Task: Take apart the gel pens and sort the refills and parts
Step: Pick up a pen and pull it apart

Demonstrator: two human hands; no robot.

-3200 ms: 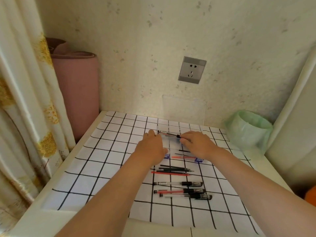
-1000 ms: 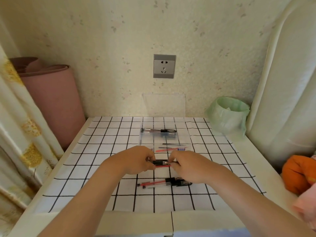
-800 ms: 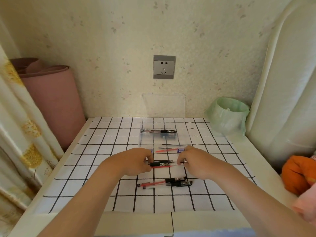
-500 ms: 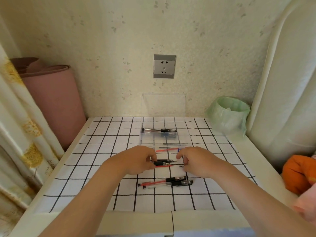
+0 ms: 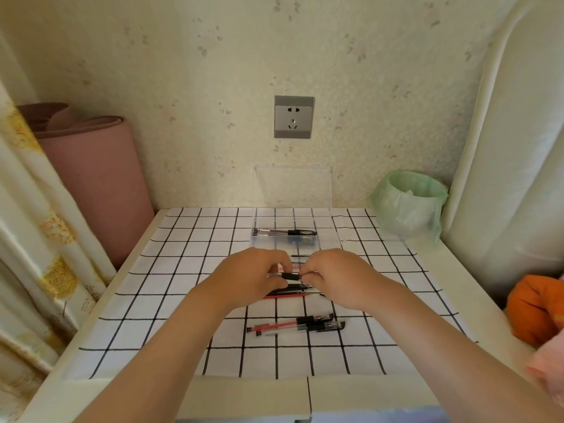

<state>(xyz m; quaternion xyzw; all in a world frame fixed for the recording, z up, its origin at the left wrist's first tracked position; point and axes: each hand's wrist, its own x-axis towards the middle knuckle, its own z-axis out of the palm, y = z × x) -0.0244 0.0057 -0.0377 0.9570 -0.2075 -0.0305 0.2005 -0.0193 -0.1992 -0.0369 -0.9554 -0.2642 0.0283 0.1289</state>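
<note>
worktop (image 5: 467, 279) carries a white cloth with a black grid (image 5: 189, 300). pink rolled mat (image 5: 97, 184) stands upright off its left edge, and a bin with a green bag (image 5: 409, 206) sits at the far right corner. clear box (image 5: 326, 239) is at far centre, its lid (image 5: 293, 186) upright against the wall. one capped pen (image 5: 283, 232) lies inside it, long axis left-right, black cap to the right.

both hands are over the middle of the cloth, just this side of the box. left hand (image 5: 250, 276) and right hand (image 5: 338, 279) have curled fingers, each pinching one end of the held pen (image 5: 290, 276). the pen is raised a little off the cloth, axis left-right, roughly level. only its black middle section shows between the fingers, so can't tell which end is the tip.

directly under the hands lie loose black refills (image 5: 290, 290) and a red refill (image 5: 287, 296), all left-right and touching or nearly so. nearer the person are two whole pens (image 5: 305, 326), side by side and touching, axis left-right with a slight tilt, black caps to the right.
</note>
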